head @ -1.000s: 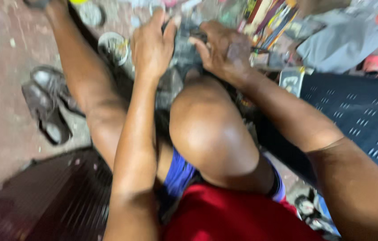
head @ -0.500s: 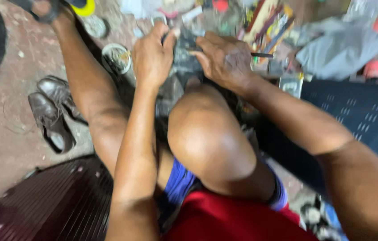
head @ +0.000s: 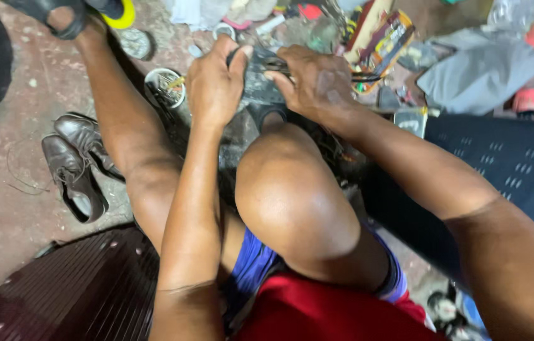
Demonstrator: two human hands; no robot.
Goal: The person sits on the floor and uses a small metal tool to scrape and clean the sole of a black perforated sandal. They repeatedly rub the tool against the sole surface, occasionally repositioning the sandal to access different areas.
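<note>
- L hand (head: 213, 82) grip closed round top edge of a dark shoe piece (head: 257, 82), thumb over the rim; piece sits just past the raised knee (head: 292, 202), above the floor (head: 8, 215)
- R hand (head: 314, 82) grip pinched on a thin dark tool (head: 365, 77), prob. an awl or pliers, view too blurred to tell, tip at the piece
- Work looks mid-way: piece not set down, tool engaged
- Both forearms reach fwd either side of knee, wrists bent inward
- Brown shoes (head: 74, 164) lie apart at left, small round tin (head: 165, 87) near L hand
</note>
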